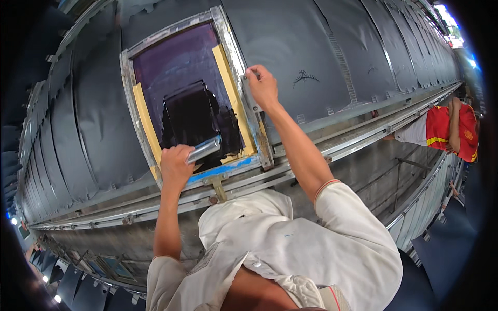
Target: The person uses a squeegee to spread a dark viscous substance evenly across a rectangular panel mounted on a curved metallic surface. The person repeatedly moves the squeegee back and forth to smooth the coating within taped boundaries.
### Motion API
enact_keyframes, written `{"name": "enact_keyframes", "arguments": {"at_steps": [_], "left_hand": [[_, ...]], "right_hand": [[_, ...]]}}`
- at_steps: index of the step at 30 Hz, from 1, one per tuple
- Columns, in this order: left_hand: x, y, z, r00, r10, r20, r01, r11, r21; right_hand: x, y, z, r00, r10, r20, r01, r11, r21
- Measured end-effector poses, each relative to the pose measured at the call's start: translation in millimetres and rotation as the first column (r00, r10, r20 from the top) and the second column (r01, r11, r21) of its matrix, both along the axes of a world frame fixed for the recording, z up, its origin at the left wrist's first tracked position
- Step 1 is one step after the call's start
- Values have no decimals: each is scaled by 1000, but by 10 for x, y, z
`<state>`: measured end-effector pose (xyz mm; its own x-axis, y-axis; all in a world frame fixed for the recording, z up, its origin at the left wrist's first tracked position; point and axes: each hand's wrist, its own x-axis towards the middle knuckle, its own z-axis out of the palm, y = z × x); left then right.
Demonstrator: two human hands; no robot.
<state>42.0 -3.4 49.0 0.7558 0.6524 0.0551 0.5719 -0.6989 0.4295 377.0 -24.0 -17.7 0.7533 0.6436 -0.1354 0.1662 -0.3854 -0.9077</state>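
Observation:
A framed printing screen (171,57) with purple mesh, pale yellow tape (227,88) along both sides and an aluminium frame (170,27) lies on the dark grey sheeting. A thick patch of black ink (189,114) covers the lower middle of the mesh. My left hand (176,164) is closed on a metal squeegee (205,149) near the bottom of the screen, its far end in the ink. My right hand (262,88) is closed on the screen frame's right side, by a metal bracket (255,107).
Long metal rails (290,166) run across below the screen. Dark grey sheets (342,57) stretch left and right along the long bench, several with small black printed marks. At the right a person (450,132) in a red and yellow top stands beside the rails.

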Motion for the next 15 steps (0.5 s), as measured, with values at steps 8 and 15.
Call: {"name": "enact_keyframes", "arguments": {"at_steps": [8, 15], "left_hand": [[87, 989, 26, 994, -111, -24, 110, 994, -18], [302, 1621, 182, 993, -3, -119, -5, 998, -69]], "right_hand": [[-140, 76, 493, 664, 406, 628, -349, 911, -221], [-844, 1041, 1195, 313, 930, 192, -805, 367, -465]]}}
